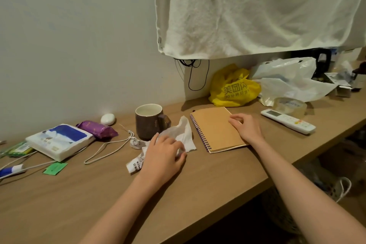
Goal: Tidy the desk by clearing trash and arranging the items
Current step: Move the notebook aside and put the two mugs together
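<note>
Mug (149, 123) just behind crumpled tissue (181, 135)

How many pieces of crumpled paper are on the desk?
2: a white tissue under the left hand, and a printed receipt left of that hand. The hand may hide more.

Single head-worn wide-angle view, tilted forward and down across the desk (198, 194).
Close in here: forearms enter from the bottom edge, left hand (164, 152) and right hand (247, 127) mid-frame, wall (79, 35) straight ahead, desk stretching off right.
</note>
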Motion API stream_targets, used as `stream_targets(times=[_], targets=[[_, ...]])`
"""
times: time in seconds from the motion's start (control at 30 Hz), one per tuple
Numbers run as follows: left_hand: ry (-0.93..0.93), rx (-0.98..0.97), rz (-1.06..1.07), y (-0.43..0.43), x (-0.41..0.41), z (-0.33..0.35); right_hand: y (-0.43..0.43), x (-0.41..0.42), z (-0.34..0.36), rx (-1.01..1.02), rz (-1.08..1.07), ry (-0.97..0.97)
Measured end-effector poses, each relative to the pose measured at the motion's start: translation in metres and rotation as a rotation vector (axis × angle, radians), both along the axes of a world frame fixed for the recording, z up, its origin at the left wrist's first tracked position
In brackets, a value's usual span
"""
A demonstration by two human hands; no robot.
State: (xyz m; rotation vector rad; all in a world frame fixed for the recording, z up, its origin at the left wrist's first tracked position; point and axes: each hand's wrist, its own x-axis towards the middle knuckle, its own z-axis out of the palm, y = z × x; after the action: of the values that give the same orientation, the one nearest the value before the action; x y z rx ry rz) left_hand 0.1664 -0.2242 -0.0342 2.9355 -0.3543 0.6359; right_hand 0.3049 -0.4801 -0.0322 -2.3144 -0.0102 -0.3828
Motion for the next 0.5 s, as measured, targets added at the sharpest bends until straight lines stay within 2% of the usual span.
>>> stream_targets(times=[0.2, 0.3, 0.43, 0.5], targets=[[-0.092, 0.009, 0.04, 0.011, 0.003, -0.002, 0.019, 0.01, 0.001, -0.441, -0.046, -0.072], [-0.119, -0.006, 0.062, 0.013, 0.005, -0.001, 0.034, -0.006, 0.009, -0.503, -0.02, -0.109], [-0.189, -0.002, 0.042, 0.012, 0.004, 0.004, 0.054, -0.038, 0.011, -0.759, 0.045, 0.143], [-0.162, 0.026, 0.009, 0.011, 0.002, 0.005, 0.057, -0.047, 0.007, -0.763, 0.106, 0.274]])
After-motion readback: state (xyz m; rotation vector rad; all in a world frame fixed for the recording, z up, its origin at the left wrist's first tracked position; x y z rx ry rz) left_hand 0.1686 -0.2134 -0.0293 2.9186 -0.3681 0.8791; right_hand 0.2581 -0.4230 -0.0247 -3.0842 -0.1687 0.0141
